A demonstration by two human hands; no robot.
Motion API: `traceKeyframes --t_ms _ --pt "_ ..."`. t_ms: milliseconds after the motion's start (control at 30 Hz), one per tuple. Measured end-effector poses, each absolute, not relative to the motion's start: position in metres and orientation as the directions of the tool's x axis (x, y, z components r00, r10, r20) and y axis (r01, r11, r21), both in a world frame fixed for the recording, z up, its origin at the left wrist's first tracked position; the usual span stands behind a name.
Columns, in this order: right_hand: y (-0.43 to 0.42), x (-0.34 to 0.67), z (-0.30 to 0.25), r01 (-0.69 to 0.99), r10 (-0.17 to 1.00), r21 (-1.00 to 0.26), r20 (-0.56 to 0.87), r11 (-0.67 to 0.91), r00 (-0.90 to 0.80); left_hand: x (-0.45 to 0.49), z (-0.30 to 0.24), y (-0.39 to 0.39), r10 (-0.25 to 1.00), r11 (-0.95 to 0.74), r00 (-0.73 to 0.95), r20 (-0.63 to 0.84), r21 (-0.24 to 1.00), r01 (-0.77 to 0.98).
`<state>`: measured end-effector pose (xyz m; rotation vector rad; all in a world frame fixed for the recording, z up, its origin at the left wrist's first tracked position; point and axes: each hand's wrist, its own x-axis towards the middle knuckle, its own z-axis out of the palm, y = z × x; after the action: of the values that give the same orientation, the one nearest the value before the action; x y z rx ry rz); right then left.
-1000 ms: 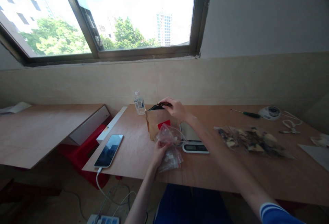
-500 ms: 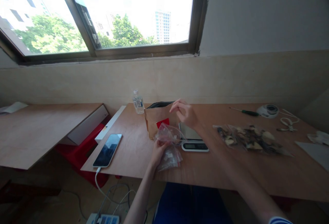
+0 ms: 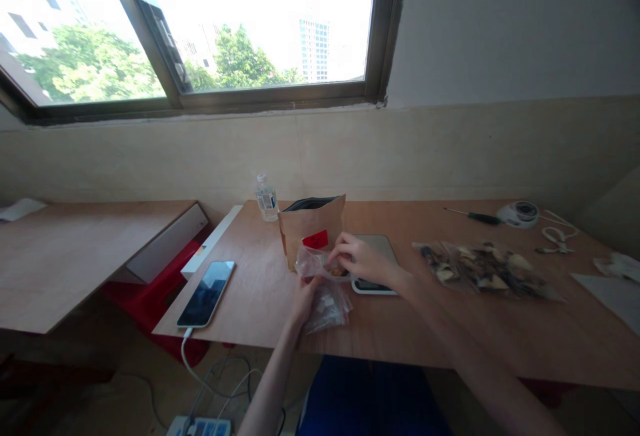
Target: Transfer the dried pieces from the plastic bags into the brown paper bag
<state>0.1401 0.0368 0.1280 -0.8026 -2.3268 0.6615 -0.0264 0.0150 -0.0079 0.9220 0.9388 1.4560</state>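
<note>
A clear plastic zip bag (image 3: 311, 264) is gripped near its lower edge by my left hand (image 3: 304, 297). My right hand (image 3: 357, 256) reaches to the bag's mouth, fingers bent and closed together; what they hold, if anything, is hidden. Small brown bits (image 3: 340, 269) show under those fingers. More clear zip bags (image 3: 329, 308) lie flat just below. Behind them a brown paper pouch (image 3: 295, 229) with a red label (image 3: 315, 240) stands upright, its top open. A white kitchen scale (image 3: 383, 246) sits to the right, partly covered by my right hand and forearm.
A phone (image 3: 207, 295) on a charging cable lies at the left edge. A water bottle (image 3: 267, 199) stands beside the pouch. On the right are bags of dried pieces (image 3: 487, 269), a screwdriver (image 3: 483, 218) and a white dome camera (image 3: 519, 215) with its cable.
My right hand has come down from above the pouch to the mouth of the zip bag. The left hand keeps its grip on the bag in about the same place.
</note>
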Motion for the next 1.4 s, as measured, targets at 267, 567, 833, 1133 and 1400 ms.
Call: traceKeyframes --t_ms 267,567,833,1133,1400 --pt "0.035 0.13 0.111 0.437 0.694 -0.63 0.235 0.642 -0.681 -0.027 -0.014 0.016 0.993 -0.055 -0.118 0.001 0.891 -0.451" --pt "0.044 0.138 0.077 0.395 0.603 -0.723 0.037 0.567 -0.797 -0.026 -0.008 0.013 0.999 -0.032 -0.046 0.016 0.927 -0.374" --pt "0.044 0.14 0.071 0.343 0.657 -0.825 0.044 0.449 -0.753 -0.025 -0.007 0.012 0.993 -0.118 -0.053 0.107 0.935 -0.335" --pt "0.053 0.154 0.077 0.173 0.723 -0.952 0.066 0.251 -0.688 -0.022 0.0 0.011 0.994 -0.096 -0.08 0.074 0.942 -0.321" --pt "0.043 0.137 0.07 0.302 0.684 -0.91 -0.027 0.285 -0.729 -0.024 0.001 0.01 0.99 -0.129 -0.093 0.106 0.95 -0.285"
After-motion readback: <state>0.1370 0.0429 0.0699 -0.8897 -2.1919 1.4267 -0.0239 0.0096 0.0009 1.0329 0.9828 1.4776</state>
